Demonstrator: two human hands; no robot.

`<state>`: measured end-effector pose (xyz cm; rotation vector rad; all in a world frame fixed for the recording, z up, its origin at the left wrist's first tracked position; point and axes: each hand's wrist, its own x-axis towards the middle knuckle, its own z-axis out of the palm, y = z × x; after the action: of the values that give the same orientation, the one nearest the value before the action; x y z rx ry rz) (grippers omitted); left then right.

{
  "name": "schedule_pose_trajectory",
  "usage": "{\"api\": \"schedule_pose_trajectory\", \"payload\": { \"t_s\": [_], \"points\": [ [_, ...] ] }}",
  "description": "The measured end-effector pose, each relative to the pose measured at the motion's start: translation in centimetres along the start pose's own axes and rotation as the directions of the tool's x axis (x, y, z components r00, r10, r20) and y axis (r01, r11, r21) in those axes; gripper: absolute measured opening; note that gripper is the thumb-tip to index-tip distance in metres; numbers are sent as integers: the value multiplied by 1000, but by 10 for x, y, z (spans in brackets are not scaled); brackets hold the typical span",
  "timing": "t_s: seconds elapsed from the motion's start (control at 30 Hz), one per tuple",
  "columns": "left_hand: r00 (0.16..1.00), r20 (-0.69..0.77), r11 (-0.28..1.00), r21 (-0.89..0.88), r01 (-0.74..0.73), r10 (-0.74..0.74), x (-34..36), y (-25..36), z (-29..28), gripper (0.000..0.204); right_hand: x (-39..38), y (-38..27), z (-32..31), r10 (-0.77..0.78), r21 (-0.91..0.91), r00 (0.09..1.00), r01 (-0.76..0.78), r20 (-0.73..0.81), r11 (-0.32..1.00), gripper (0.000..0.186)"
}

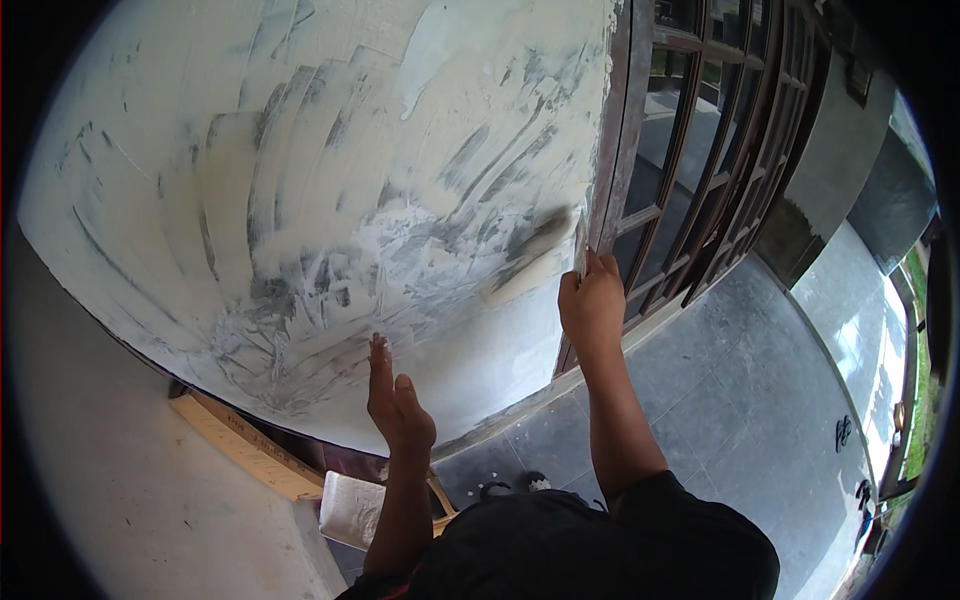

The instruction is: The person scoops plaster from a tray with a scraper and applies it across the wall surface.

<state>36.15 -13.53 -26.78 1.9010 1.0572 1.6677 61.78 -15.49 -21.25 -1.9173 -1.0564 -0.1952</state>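
The wall [300,160] in front of me carries pale putty with dark streaks, and a smoother white patch lies at its lower right. My right hand [593,305] is closed around a thin flat tool [581,235], apparently a putty knife, at the wall's right edge beside the brown window frame [603,140]. My left hand [400,405] is open, fingers pointing up with pale smears on the fingertips, near the lower wall; whether it touches the surface I cannot tell.
Brown paned windows [680,150] run off to the right. Below are a cardboard piece [240,442], a white container [350,505] and grey floor tiles [680,390]. A plain wall surface [110,400] is at the left; small dark objects [843,432] lie on the floor at right.
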Motion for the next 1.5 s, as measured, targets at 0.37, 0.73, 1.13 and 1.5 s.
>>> {"api": "schedule_pose_trajectory", "payload": {
  "t_s": [0.37,0.73,1.13,1.5],
  "points": [
    [993,-8,988,102,-114,116,2,-1,-8,55,-80,-63,74,-297,-64,907,329,300,942,57],
    [990,64,992,0,-125,124,1,5,13,52,21,-13,20,-38,-148,998,30,-49,988,45],
    [993,13,992,46,-118,118,-1,-4,-3,52,1,-13,6,64,-20,998,-64,5,998,40],
    [993,-12,992,36,-117,117,2,-8,-4,53,-54,-65,15,-231,213,906,163,356,963,43]
  ]
}}
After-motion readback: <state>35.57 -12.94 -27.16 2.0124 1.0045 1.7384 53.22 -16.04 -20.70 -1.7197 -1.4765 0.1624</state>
